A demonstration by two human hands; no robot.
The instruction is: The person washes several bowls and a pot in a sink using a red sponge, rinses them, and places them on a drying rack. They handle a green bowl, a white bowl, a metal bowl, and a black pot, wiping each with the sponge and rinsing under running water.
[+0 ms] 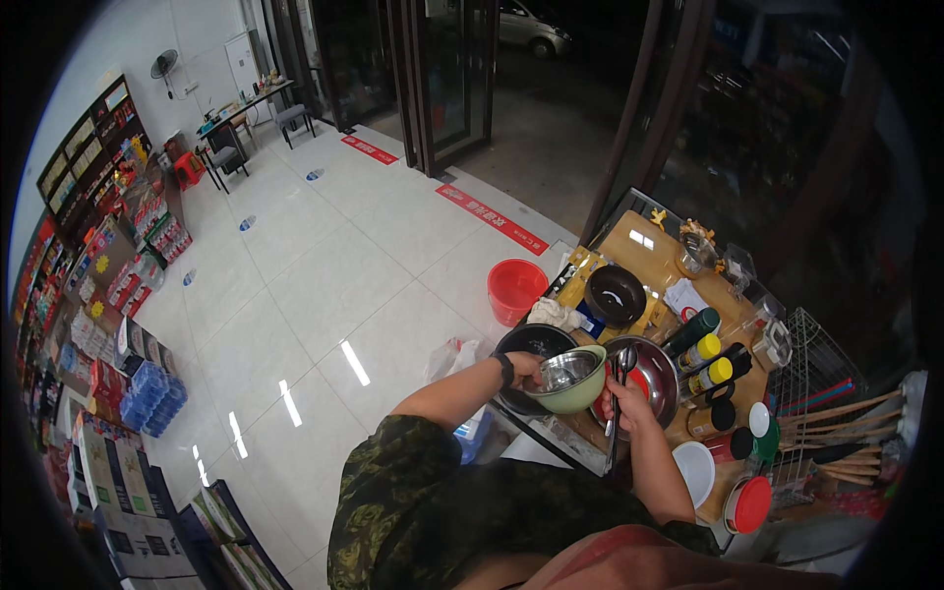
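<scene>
My left hand (pixel 525 369), with a dark band at the wrist, grips the rim of a pale green bowl (pixel 571 398). Nested inside that is a shiny steel bowl (pixel 566 371). In my right hand (pixel 627 405) are long-handled metal utensils (pixel 627 359), held upright beside the green bowl; their exact kinds are hard to tell. A black basin (pixel 535 337) lies beneath the green bowl and is partly hidden by it. Behind the utensils rests a wide steel basin (pixel 664 391), with a red object (pixel 640 380) in it that is partly covered.
The wooden tabletop (pixel 627 228) also carries a dark round pan (pixel 615 295), a white cloth (pixel 554 315), yellow-capped bottles (pixel 709 345), a dark green bottle (pixel 691 332) and a red-lidded jar (pixel 752 504). A red bucket (pixel 518 291) stands on the floor. Wooden-handled tools (pixel 848 420) are at right.
</scene>
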